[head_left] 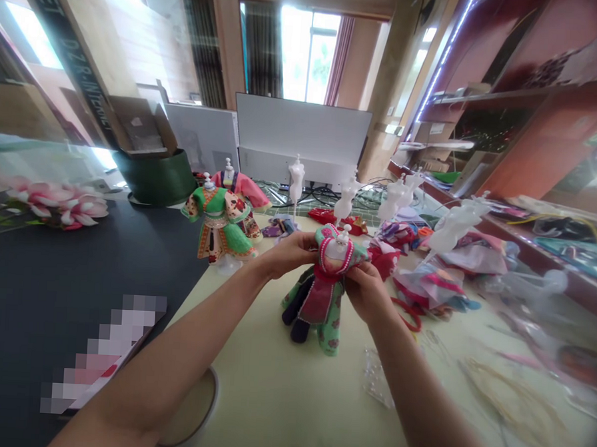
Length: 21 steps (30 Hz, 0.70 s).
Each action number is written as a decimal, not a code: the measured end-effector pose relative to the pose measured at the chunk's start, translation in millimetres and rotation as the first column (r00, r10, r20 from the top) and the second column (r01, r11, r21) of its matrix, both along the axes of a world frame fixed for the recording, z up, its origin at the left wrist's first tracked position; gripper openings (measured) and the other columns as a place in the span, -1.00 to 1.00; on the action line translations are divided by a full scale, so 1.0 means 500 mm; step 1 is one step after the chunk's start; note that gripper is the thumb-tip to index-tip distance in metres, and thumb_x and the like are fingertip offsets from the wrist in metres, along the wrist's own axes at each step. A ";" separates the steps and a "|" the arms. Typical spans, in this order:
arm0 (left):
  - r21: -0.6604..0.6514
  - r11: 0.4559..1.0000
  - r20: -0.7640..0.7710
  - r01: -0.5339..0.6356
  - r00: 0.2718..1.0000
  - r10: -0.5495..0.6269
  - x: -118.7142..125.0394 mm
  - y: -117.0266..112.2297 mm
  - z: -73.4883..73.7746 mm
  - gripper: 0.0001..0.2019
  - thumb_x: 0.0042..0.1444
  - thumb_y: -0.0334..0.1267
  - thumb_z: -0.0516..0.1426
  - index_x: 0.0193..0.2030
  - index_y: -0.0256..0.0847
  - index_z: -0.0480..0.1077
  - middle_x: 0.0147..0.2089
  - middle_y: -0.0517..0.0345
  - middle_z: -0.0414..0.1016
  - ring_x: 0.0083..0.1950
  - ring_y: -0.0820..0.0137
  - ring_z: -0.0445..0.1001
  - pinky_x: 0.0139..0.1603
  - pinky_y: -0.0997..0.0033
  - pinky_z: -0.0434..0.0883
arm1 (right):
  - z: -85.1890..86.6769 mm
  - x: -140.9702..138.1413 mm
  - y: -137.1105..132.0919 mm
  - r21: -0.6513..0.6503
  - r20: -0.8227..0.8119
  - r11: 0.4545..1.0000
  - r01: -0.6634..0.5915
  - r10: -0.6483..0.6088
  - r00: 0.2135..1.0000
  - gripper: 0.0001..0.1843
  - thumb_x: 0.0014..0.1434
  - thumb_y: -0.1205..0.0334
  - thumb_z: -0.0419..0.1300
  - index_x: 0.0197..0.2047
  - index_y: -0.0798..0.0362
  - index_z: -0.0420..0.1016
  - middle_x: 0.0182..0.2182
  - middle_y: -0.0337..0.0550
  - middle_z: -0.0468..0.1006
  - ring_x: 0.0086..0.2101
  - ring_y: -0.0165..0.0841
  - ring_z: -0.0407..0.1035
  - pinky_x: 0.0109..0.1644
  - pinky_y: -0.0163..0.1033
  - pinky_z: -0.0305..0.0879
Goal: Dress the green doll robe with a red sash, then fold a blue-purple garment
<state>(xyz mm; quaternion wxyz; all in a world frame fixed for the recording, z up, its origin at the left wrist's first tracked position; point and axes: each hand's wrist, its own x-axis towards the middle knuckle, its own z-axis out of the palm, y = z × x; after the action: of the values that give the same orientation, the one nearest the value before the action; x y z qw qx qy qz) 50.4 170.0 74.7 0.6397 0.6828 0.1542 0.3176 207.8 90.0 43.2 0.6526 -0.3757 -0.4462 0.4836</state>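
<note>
A small white dress form wears a doll dress in green and dark pink, with a white-beaded neckline and dark blue lower parts. My left hand grips the dress near its shoulder on the left side. On the opposite side my right hand has its fingers closed on the green fabric below the shoulder. Some fingertips are hidden behind the cloth. Left of my hands stands another dressed form in a green and orange doll outfit, with a pink doll robe behind it.
Bare white dress forms stand at the back, and more lean at the right near crumpled fabric pieces. A clear bead box lies by my right forearm. A tape-like ring is beside my left forearm. A monitor stands behind.
</note>
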 end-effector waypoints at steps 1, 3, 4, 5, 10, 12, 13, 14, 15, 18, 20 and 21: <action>0.000 1.000 -0.006 0.011 1.000 -0.011 0.001 0.000 0.002 -0.59 -0.23 -0.16 0.39 -0.20 -0.28 0.55 -0.24 0.03 0.59 -0.18 0.23 0.52 -0.08 0.22 0.42 | -0.001 0.001 0.001 -0.002 -0.001 1.000 -0.010 0.010 1.000 -0.83 -0.16 0.10 0.35 -0.46 -0.03 0.54 -0.55 -0.23 0.58 -0.44 -0.24 0.45 -0.26 -0.10 0.39; 0.001 0.999 -0.015 0.032 0.999 -0.032 0.001 0.001 0.004 -0.60 -0.22 -0.18 0.39 -0.19 -0.26 0.55 -0.23 0.04 0.59 -0.18 0.24 0.51 -0.10 0.24 0.42 | -0.002 0.002 0.003 -0.006 -0.006 1.000 -0.027 0.027 1.000 -0.82 -0.16 0.10 0.35 -0.45 -0.03 0.53 -0.55 -0.22 0.58 -0.44 -0.23 0.46 -0.26 -0.09 0.40; 0.001 0.999 -0.019 0.041 0.999 -0.041 0.002 0.002 0.005 -0.61 -0.21 -0.19 0.39 -0.19 -0.26 0.55 -0.24 0.05 0.59 -0.19 0.25 0.51 -0.11 0.25 0.43 | -0.003 0.002 0.005 -0.006 -0.011 0.999 -0.034 0.034 0.999 -0.82 -0.16 0.10 0.35 -0.45 -0.02 0.53 -0.54 -0.22 0.58 -0.44 -0.23 0.46 -0.25 -0.08 0.40; 0.000 0.999 -0.021 0.048 0.999 -0.048 0.002 0.003 0.005 -0.62 -0.21 -0.19 0.39 -0.20 -0.26 0.55 -0.25 0.05 0.59 -0.20 0.26 0.51 -0.12 0.27 0.43 | -0.004 0.002 0.006 -0.006 -0.016 0.999 -0.039 0.039 0.999 -0.82 -0.15 0.10 0.35 -0.44 -0.02 0.53 -0.54 -0.22 0.59 -0.44 -0.22 0.46 -0.25 -0.08 0.40; -0.007 0.998 -0.010 0.058 0.998 -0.058 0.006 0.007 0.004 -0.64 -0.18 -0.24 0.38 -0.18 -0.25 0.54 -0.25 0.08 0.58 -0.24 0.35 0.50 -0.16 0.37 0.42 | -0.006 0.001 0.010 -0.002 -0.054 0.999 -0.051 0.050 0.997 -0.81 -0.17 0.12 0.36 -0.44 -0.03 0.54 -0.53 -0.21 0.60 -0.43 -0.21 0.47 -0.23 -0.06 0.42; -0.011 0.998 -0.001 0.057 0.998 -0.057 0.007 0.007 0.005 -0.59 -0.16 -0.26 0.37 -0.09 -0.22 0.51 -0.19 0.08 0.58 -0.22 0.37 0.50 -0.17 0.41 0.42 | -0.007 0.000 0.010 0.000 -0.068 0.999 -0.051 0.051 0.996 -0.82 -0.19 0.13 0.36 -0.44 -0.03 0.54 -0.53 -0.21 0.60 -0.42 -0.20 0.48 -0.22 -0.05 0.42; -0.013 0.998 0.002 0.056 0.998 -0.056 0.008 0.007 0.005 -0.56 -0.15 -0.27 0.37 -0.06 -0.20 0.49 -0.17 0.07 0.57 -0.21 0.37 0.50 -0.17 0.42 0.42 | -0.008 0.000 0.010 0.001 -0.075 0.999 -0.051 0.051 0.996 -0.82 -0.19 0.14 0.36 -0.45 -0.03 0.54 -0.53 -0.21 0.60 -0.41 -0.20 0.48 -0.21 -0.05 0.42; -0.015 0.998 0.004 0.056 0.998 -0.056 0.008 0.006 0.006 -0.53 -0.15 -0.28 0.37 -0.03 -0.20 0.48 -0.16 0.07 0.57 -0.20 0.37 0.50 -0.17 0.42 0.42 | -0.008 0.000 0.010 0.002 -0.081 0.999 -0.051 0.051 0.995 -0.82 -0.19 0.15 0.37 -0.45 -0.02 0.54 -0.53 -0.21 0.60 -0.41 -0.20 0.48 -0.20 -0.04 0.42; -0.017 0.998 0.005 0.055 0.998 -0.055 0.008 0.006 0.006 -0.52 -0.16 -0.28 0.37 -0.02 -0.20 0.46 -0.15 0.06 0.56 -0.19 0.36 0.50 -0.17 0.42 0.41 | -0.009 0.000 0.010 0.003 -0.087 0.999 -0.050 0.050 0.995 -0.83 -0.19 0.16 0.37 -0.45 -0.02 0.54 -0.53 -0.21 0.60 -0.41 -0.20 0.49 -0.19 -0.04 0.42; -0.021 0.999 0.002 0.045 0.999 -0.045 0.007 0.005 0.003 -0.50 -0.17 -0.26 0.38 -0.03 -0.24 0.46 -0.15 0.04 0.56 -0.15 0.33 0.49 -0.15 0.41 0.41 | -0.011 -0.002 0.010 0.006 -0.103 0.999 -0.046 0.046 0.994 -0.83 -0.19 0.18 0.38 -0.46 -0.02 0.54 -0.52 -0.20 0.60 -0.38 -0.18 0.49 -0.18 -0.03 0.42; -0.018 0.999 -0.001 0.034 0.999 -0.034 0.006 0.004 -0.001 -0.51 -0.18 -0.23 0.38 -0.05 -0.27 0.46 -0.18 0.04 0.56 -0.13 0.31 0.49 -0.13 0.40 0.39 | -0.011 -0.004 0.010 0.010 -0.113 0.999 -0.041 0.042 0.993 -0.83 -0.18 0.18 0.38 -0.44 -0.02 0.55 -0.52 -0.19 0.60 -0.36 -0.17 0.50 -0.17 -0.03 0.41; -0.016 0.999 -0.002 0.028 1.000 -0.029 0.005 0.004 -0.004 -0.52 -0.18 -0.21 0.38 -0.07 -0.28 0.46 -0.19 0.04 0.56 -0.13 0.30 0.49 -0.12 0.39 0.39 | -0.011 -0.005 0.010 0.013 -0.117 0.999 -0.039 0.040 0.992 -0.83 -0.18 0.18 0.38 -0.44 -0.02 0.55 -0.52 -0.19 0.60 -0.35 -0.16 0.50 -0.17 -0.03 0.41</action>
<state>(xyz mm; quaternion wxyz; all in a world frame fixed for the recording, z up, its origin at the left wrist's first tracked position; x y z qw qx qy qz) 53.2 172.0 72.8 0.6495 0.6801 0.1478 0.3062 205.2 94.9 37.6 0.6699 -0.3344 -0.4170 0.5154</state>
